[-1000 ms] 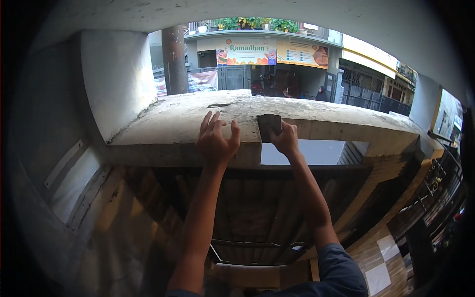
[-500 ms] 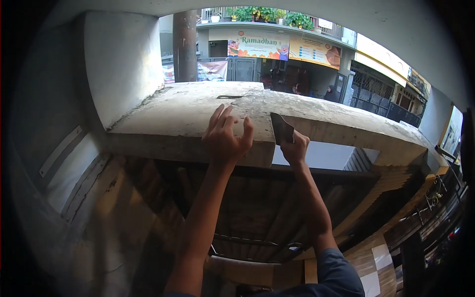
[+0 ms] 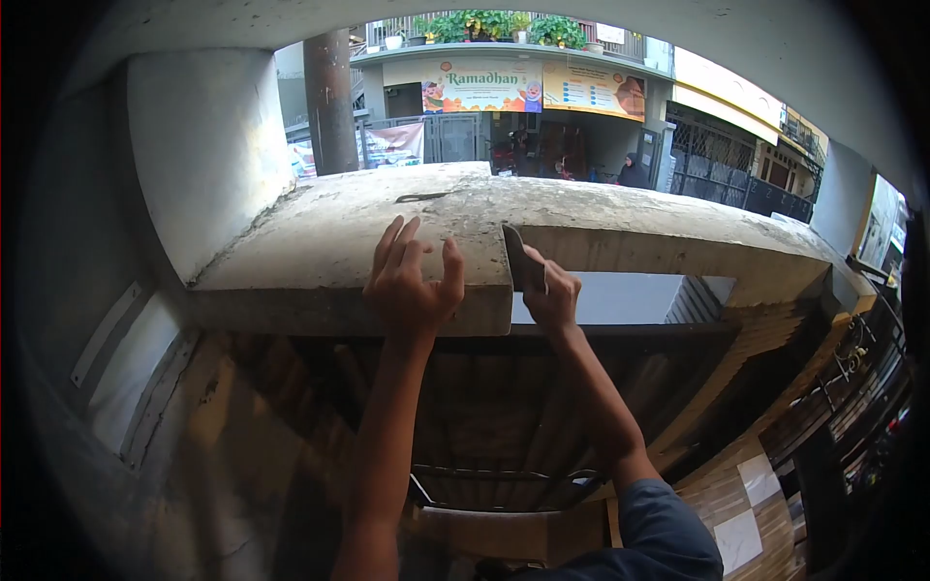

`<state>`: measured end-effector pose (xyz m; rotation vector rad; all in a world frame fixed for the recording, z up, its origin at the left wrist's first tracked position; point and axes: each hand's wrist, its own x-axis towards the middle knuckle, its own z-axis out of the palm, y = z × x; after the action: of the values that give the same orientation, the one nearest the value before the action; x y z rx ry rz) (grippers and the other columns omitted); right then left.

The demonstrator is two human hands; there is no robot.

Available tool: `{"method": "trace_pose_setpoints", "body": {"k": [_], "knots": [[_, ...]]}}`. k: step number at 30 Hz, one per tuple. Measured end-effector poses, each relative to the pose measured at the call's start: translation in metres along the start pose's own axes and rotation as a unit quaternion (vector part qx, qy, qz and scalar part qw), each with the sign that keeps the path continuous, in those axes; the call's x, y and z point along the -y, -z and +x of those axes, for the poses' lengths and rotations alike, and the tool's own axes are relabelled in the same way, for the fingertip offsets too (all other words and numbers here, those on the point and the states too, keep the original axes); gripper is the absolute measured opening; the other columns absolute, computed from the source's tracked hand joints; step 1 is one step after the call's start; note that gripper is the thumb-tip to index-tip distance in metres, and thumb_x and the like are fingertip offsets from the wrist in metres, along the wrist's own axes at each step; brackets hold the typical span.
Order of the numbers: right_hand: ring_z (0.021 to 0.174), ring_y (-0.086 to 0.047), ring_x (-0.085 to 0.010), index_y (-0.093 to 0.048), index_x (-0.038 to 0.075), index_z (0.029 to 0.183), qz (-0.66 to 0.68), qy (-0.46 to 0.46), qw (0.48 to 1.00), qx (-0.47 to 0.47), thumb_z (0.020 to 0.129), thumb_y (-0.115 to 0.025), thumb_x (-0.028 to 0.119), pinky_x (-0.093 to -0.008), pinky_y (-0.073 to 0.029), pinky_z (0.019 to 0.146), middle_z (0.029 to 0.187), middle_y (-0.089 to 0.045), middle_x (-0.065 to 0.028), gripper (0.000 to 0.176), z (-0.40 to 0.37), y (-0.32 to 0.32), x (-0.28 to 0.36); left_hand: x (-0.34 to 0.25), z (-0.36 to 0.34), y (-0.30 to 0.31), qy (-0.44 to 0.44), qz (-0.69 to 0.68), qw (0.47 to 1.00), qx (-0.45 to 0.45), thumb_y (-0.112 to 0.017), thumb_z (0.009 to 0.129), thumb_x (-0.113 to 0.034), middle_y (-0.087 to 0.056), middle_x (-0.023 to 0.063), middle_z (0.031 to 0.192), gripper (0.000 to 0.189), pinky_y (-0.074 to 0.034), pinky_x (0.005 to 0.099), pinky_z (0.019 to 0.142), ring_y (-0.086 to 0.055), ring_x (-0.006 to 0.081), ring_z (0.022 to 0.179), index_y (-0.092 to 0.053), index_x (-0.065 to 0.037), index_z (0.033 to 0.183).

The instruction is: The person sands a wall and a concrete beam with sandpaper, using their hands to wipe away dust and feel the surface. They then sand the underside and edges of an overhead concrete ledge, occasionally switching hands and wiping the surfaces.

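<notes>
Fingers (image 3: 565, 278) of the right hand (image 3: 551, 298) are closed around a dark flat piece (image 3: 521, 259), pinching it so that it stands up from the grip, bent slightly and seen nearly edge-on. That piece is at the side of the notch in a pale concrete ledge (image 3: 320, 242), right beside the corner where the thicker left part steps back; whether it presses against the concrete is hard to tell. The left hand (image 3: 412, 289) is released, its fingers spread and loosely bent over the front edge of the ledge, with the thumb apart from them; the exact contact of the fingertips cannot be made out. Beyond the left hand, a narrow dark mark (image 3: 422, 198) runs along the rough, stained top. Right of the notch, a pale panel (image 3: 625, 297) shows below the ledge, behind the right hand. Both forearms reach across a dark, ribbed structure (image 3: 513, 407), and a blue-gray sleeve (image 3: 666, 528) covers the right upper arm. At the left, a pale pillar (image 3: 215, 155) meets the ledge, with a brown pole (image 3: 332, 107) outside. Across the way hang a Ramadhan banner (image 3: 482, 87) and an orange banner (image 3: 593, 91), under potted plants (image 3: 557, 33), and a person (image 3: 633, 172) is near a gate (image 3: 712, 160).
</notes>
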<state>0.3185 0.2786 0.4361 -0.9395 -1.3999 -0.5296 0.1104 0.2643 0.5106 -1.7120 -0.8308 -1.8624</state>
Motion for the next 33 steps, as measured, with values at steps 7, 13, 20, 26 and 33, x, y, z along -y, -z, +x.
{"method": "trace_pose_setpoints", "body": {"k": [7,13,20,26,33], "knots": [[0.069,-0.068,-0.0286,-0.069,0.006,0.108,-0.004,0.009,0.999,-0.039,0.082,-0.063,0.002,-0.0348,-0.052,0.062,0.084,-0.069,-0.0158,0.027,0.019,0.003,0.012,0.001,-0.001,0.0,0.008,-0.007,1.0,-0.005,-0.066,0.081,-0.021,-0.07,0.0161,0.103,0.02,-0.052,0.0404,0.089,-0.064,0.0333,0.107,-0.063,-0.005,0.07],[0.074,-0.071,-0.0263,-0.07,0.006,0.108,-0.024,0.0,1.0,0.016,0.087,-0.061,0.003,-0.0325,-0.053,0.063,0.083,-0.069,-0.0173,0.023,-0.003,-0.003,0.001,0.002,-0.001,-0.001,0.015,-0.019,1.0,-0.009,-0.066,0.081,-0.021,-0.07,0.0171,0.103,0.021,-0.053,0.0405,0.088,-0.064,0.0333,0.108,-0.061,-0.005,0.069],[0.068,-0.069,-0.0262,-0.069,0.002,0.108,-0.011,0.055,0.998,-0.013,0.08,-0.065,0.002,-0.0328,-0.052,0.06,0.085,-0.069,-0.0166,0.028,0.02,0.019,0.008,0.002,-0.003,-0.001,0.017,-0.014,1.0,0.003,-0.066,0.081,-0.022,-0.07,0.0164,0.104,0.022,-0.053,0.0394,0.088,-0.064,0.0324,0.108,-0.062,-0.005,0.068],[0.062,-0.066,-0.0303,-0.068,0.002,0.109,-0.035,0.044,0.998,0.015,0.083,-0.061,0.002,-0.0369,-0.05,0.056,0.077,-0.065,-0.0191,0.026,0.008,0.001,0.006,0.004,-0.002,-0.002,0.003,-0.011,1.0,0.007,-0.065,0.082,-0.022,-0.07,0.0159,0.104,0.021,-0.052,0.04,0.089,-0.064,0.0324,0.109,-0.063,-0.006,0.069],[0.065,-0.064,-0.035,-0.065,0.009,0.116,-0.028,0.074,0.995,0.068,0.075,-0.065,-0.002,-0.0413,-0.053,0.057,0.079,-0.066,-0.0169,0.042,-0.004,0.023,-0.013,-0.001,-0.001,0.001,0.004,-0.002,1.0,0.023,-0.065,0.083,-0.02,-0.07,0.0151,0.106,0.019,-0.051,0.0397,0.092,-0.063,0.0325,0.11,-0.064,-0.006,0.069]]}}
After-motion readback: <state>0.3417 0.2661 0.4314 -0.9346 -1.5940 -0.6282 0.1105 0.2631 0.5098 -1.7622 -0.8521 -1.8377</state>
